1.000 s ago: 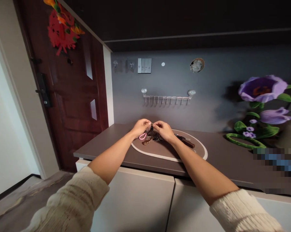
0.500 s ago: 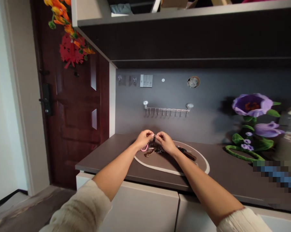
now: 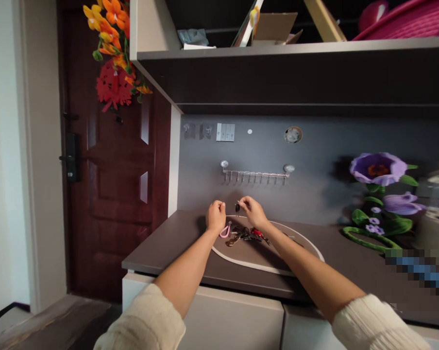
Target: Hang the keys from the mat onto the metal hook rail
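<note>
Two hands, now parted: the small dark item [image 3: 237, 208] hangs from the right hand [image 3: 253, 212] alone, fingertips pinching its top. Left hand [image 3: 215, 216] curled, apart; contents cannot be told. Item sits above the mat [image 3: 248, 265], long axis near vertical, lower end apparently pointing down; detail poor.

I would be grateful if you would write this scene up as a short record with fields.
left hand: fingers curled, above the mat's left side; grip unclear
right hand: fingers pinching a small dark item above the mat
mat: brown, pale rim, on the counter
on mat: pink loop, mixed pile with a red piece
wall: rail with clear hooks
counter right: purple flowers
shelf: open box among others
door: dark red, left
</note>
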Demonstrator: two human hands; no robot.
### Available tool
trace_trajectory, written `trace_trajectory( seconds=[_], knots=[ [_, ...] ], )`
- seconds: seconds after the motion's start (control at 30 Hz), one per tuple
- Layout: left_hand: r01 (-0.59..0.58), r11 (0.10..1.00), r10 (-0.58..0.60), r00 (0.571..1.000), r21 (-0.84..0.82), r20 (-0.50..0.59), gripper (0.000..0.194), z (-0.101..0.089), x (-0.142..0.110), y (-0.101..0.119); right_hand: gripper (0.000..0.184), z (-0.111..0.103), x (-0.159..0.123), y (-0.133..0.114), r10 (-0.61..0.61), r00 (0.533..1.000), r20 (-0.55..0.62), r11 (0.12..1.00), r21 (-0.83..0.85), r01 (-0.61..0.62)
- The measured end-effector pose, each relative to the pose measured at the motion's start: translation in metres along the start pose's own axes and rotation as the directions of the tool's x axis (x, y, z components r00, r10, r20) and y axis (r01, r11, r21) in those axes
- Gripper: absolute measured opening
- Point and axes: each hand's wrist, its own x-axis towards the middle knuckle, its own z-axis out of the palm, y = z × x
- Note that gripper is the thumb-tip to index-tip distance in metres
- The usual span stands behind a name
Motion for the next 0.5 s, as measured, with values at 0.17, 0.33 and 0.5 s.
trace_trajectory(
  seconds=[0.17, 0.33, 0.5],
  knots=[
    [0.049, 0.995, -0.046, 0.998, 0.085, -0.038, 0.022, -0.003, 0.0, -0.001, 0.009, 0.013, 0.039, -0.008, 0.227, 0.971, -0.074, 0.954, 0.217, -0.207],
    [0.101, 0.986, -0.09, 0.992, 0.134, -0.085, 0.022, -0.002, 0.002, -0.005, 0.01, 0.028, 0.07, -0.019, 0.44, 0.893, -0.097, 0.809, 0.474, -0.348],
    [0.124, 0.978, -0.109, 0.989, 0.166, -0.098, 0.021, -0.002, 0.003, -0.006, 0.019, 0.044, 0.092, -0.026, 0.535, 0.841, -0.084, 0.719, 0.569, -0.4]
  ],
)
